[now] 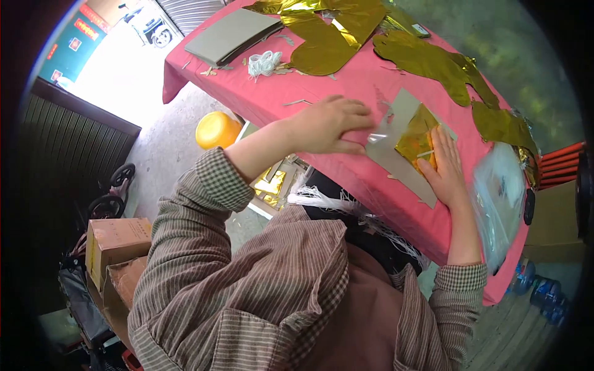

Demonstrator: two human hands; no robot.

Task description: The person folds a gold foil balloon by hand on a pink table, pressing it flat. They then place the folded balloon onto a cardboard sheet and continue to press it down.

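Note:
A grey card sheet (401,106) lies on the pink-clothed table (346,83) near its front edge. A crinkled gold foil piece (413,139) rests on the card. My left hand (331,123) has its fingers curled at the card's left edge, pinching it together with a bit of clear film (377,138). My right hand (443,167) lies flat, fingers together, pressing on the right side of the gold foil.
Large gold foil cut-outs (427,59) and more gold foil (322,43) cover the far table. A grey card stack (232,34) and a white string bundle (264,62) lie far left. A clear plastic bag (498,198) sits right. Below are a yellow round object (216,130), cardboard boxes (117,238) and water bottles (544,297).

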